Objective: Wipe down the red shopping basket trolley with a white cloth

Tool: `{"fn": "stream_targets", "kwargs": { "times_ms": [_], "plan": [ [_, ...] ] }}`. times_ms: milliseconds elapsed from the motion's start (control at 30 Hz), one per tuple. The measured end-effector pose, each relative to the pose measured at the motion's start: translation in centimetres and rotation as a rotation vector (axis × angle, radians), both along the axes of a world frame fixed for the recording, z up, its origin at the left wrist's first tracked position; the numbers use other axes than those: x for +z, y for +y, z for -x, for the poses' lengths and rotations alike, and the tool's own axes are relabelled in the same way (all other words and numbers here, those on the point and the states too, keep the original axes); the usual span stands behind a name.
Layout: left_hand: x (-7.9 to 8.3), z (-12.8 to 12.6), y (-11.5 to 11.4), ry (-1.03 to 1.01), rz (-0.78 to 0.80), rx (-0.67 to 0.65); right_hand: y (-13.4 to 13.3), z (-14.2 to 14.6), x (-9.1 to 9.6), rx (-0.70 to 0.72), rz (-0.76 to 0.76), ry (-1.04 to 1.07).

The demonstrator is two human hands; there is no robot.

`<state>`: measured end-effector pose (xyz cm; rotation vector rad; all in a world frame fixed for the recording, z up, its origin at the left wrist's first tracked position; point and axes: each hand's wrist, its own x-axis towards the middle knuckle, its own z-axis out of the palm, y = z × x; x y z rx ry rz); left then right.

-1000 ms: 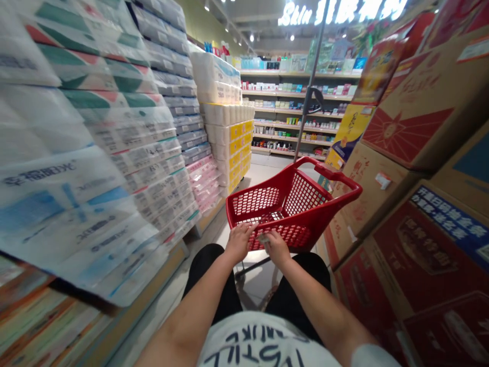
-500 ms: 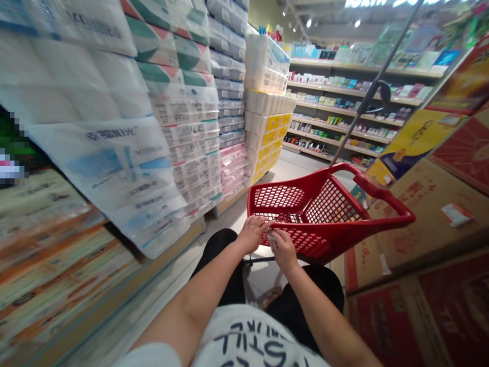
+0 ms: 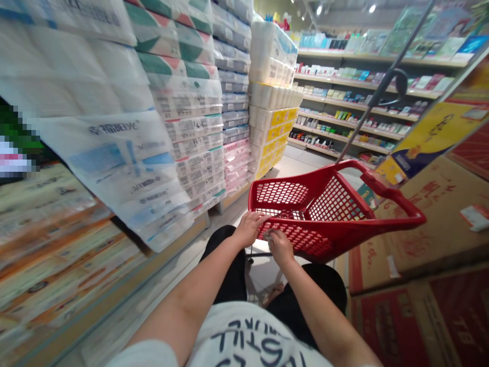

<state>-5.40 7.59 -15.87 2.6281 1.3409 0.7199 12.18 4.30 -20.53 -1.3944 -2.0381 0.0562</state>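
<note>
A red plastic shopping cart (image 3: 305, 229) with latticed sides stands before my knees, and its basket looks bare inside. My left hand (image 3: 249, 228) lies over the near rim at the left corner, fingers curled across the edge. Just to its right, my right hand (image 3: 281, 247) is closed against the outside of the near wall. Between its thumb and fingers shows a small greyish crumpled cloth (image 3: 268, 234), mostly hidden by the fingers. The two hands are slightly apart.
Tall stacks of wrapped paper packs (image 3: 198, 117) rise on the left. Cardboard cartons (image 3: 412, 224) crowd the right side, under a yellow sign (image 3: 428, 132). A slanting grey pole (image 3: 370, 102) stands behind the cart. Shelves of boxed goods (image 3: 351, 92) line the back.
My right hand has shifted slightly down and away from my left hand, along the cart's near wall. My left hand stays on the rim. The view has tilted a little.
</note>
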Motion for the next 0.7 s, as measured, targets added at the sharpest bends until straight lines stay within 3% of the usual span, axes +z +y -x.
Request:
{"fn": "stream_targets", "kwargs": {
  "times_ms": [100,300,400,533,700],
  "plan": [
    [0.1,-0.1,0.0,0.014,0.002,0.025,0.0,0.0,-0.4,0.014,-0.054,0.020],
    [0.0,-0.5,0.0,0.011,-0.016,0.051,0.3,0.0,-1.2,-0.037,-0.010,-0.034],
    [-0.2,-0.7,0.0,0.007,-0.027,0.067,0.6,0.4,-1.1,0.020,-0.046,-0.027],
    [-0.2,-0.8,0.0,0.019,-0.015,0.070,0.7,0.8,-0.9,-0.019,0.019,-0.081],
    [-0.1,-0.7,0.0,0.022,-0.037,0.062,0.4,0.3,-0.5,0.023,-0.067,-0.106]
  ]
}}
